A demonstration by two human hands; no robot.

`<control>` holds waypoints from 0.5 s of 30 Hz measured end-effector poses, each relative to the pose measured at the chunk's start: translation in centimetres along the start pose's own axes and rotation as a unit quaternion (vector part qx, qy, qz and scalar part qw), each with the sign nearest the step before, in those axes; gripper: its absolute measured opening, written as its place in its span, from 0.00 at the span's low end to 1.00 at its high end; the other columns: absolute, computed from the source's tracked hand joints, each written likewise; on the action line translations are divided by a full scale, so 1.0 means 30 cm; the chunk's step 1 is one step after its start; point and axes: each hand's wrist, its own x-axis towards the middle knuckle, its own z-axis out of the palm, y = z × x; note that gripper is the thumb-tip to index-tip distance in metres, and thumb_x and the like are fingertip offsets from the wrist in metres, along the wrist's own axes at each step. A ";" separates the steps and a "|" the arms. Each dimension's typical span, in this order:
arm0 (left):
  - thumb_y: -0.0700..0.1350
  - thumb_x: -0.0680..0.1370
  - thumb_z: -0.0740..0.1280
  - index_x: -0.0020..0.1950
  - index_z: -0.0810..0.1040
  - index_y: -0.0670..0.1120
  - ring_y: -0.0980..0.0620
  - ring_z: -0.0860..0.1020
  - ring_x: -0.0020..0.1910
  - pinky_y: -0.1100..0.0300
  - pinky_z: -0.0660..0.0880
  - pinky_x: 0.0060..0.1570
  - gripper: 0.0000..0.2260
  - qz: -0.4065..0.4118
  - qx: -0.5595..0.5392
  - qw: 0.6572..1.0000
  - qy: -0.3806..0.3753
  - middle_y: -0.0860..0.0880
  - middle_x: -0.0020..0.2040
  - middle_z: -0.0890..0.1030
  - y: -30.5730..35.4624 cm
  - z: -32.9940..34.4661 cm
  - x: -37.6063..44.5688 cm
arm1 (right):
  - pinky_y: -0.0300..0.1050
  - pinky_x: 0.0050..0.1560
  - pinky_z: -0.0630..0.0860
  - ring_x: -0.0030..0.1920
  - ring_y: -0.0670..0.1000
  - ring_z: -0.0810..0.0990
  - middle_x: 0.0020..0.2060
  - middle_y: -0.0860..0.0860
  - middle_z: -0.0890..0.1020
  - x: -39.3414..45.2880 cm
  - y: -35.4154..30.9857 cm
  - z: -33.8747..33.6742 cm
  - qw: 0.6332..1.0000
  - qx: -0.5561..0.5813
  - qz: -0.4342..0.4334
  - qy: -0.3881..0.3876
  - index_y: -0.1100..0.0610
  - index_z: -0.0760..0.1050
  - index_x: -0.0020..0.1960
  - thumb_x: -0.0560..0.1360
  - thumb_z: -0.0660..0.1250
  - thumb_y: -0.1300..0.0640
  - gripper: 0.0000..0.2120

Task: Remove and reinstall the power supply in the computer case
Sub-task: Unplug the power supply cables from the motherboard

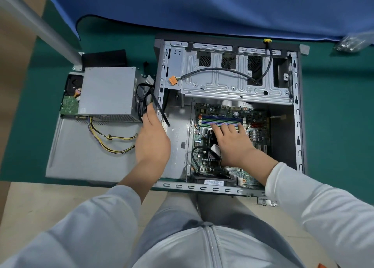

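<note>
Looking down from a head-worn camera, the view shows an open computer case (226,114) lying on its side on a green mat (334,110), with a person's two arms in pale sleeves reaching in. No brand name can be read anywhere; a white barcode sticker (214,182) sits on a black part at the case's near edge, its print too small to make out.

Inside the case, a green motherboard (238,114) fills the near half, with blue and green memory slots (221,119) across it. A bare metal drive cage (234,79) spans the far half, with a black cable ending in an orange connector (173,80) draped over it.

The grey power supply (108,91) is outside the case, resting just left of it on the detached grey side panel (85,156). Yellow and black wires (110,139) trail from it across the panel.

The left hand (152,138) is at the case's left wall, fingers curled around a bundle of black cables (144,99) coming from the power supply. The right hand (232,144) lies flat on the motherboard, fingers straight and spread, tips touching the memory slots.
</note>
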 end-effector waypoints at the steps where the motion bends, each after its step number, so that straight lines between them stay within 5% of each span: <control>1: 0.29 0.74 0.60 0.78 0.45 0.42 0.40 0.74 0.55 0.49 0.74 0.49 0.37 -0.002 0.002 1.000 -0.002 0.42 0.72 0.62 0.001 -0.001 0.000 | 0.60 0.72 0.56 0.70 0.59 0.60 0.70 0.58 0.61 -0.005 -0.008 0.006 1.000 -0.012 0.000 0.008 0.58 0.38 0.77 0.69 0.71 0.47 0.52; 5: 0.30 0.75 0.60 0.78 0.44 0.42 0.40 0.75 0.54 0.49 0.75 0.48 0.37 -0.001 0.008 1.000 -0.004 0.42 0.72 0.62 0.003 -0.005 0.000 | 0.54 0.71 0.61 0.68 0.58 0.65 0.68 0.57 0.66 -0.004 -0.014 -0.008 1.000 0.021 -0.004 0.021 0.59 0.43 0.77 0.68 0.74 0.49 0.51; 9: 0.31 0.75 0.61 0.78 0.44 0.43 0.41 0.75 0.53 0.50 0.75 0.45 0.37 0.000 0.013 1.000 -0.003 0.43 0.72 0.62 0.005 -0.008 0.000 | 0.49 0.49 0.77 0.57 0.56 0.73 0.59 0.54 0.73 0.008 -0.002 -0.053 0.999 -0.006 -0.036 0.014 0.58 0.59 0.70 0.63 0.76 0.47 0.42; 15: 0.32 0.75 0.61 0.78 0.43 0.43 0.41 0.75 0.53 0.50 0.74 0.46 0.37 0.003 0.021 1.000 0.001 0.42 0.71 0.63 0.007 -0.004 -0.001 | 0.46 0.38 0.71 0.51 0.55 0.75 0.54 0.53 0.75 -0.001 -0.001 -0.049 0.998 -0.029 -0.044 0.022 0.57 0.64 0.63 0.63 0.75 0.45 0.35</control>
